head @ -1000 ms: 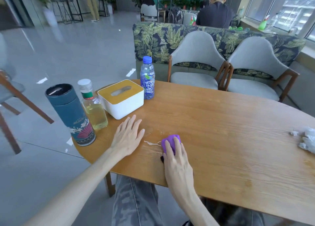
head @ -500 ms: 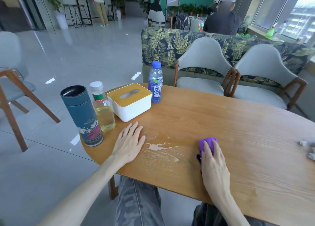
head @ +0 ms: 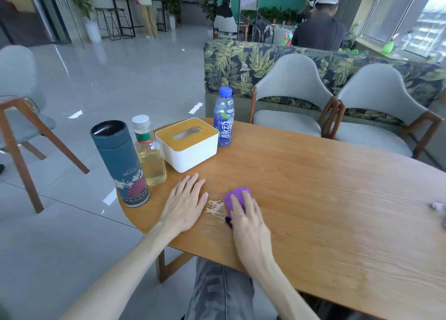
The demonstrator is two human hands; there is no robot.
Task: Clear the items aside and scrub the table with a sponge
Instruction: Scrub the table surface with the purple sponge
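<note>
A purple sponge (head: 234, 195) lies on the wooden table (head: 325, 199), pressed flat under my right hand (head: 247, 219), whose fingers cover its near half. Just left of the sponge is a wet white smear (head: 214, 206). My left hand (head: 184, 203) rests flat on the table beside the smear, fingers apart, holding nothing. At the table's left end stand a dark blue thermos (head: 120, 162), a bottle of yellow liquid (head: 149, 152), a white tissue box with a yellow lid (head: 187, 144) and a blue drink bottle (head: 223, 120).
Crumpled white tissue (head: 439, 209) lies at the table's right edge. Two grey chairs (head: 292, 97) stand across the table before a leaf-patterned sofa (head: 241, 63). Another chair (head: 19, 121) is at the left. A person in dark clothes (head: 318, 30) sits behind the sofa.
My right hand swept the sponge to the right and has now brought it back left onto the smear. The left hand stays flat in place. The view has shifted.
</note>
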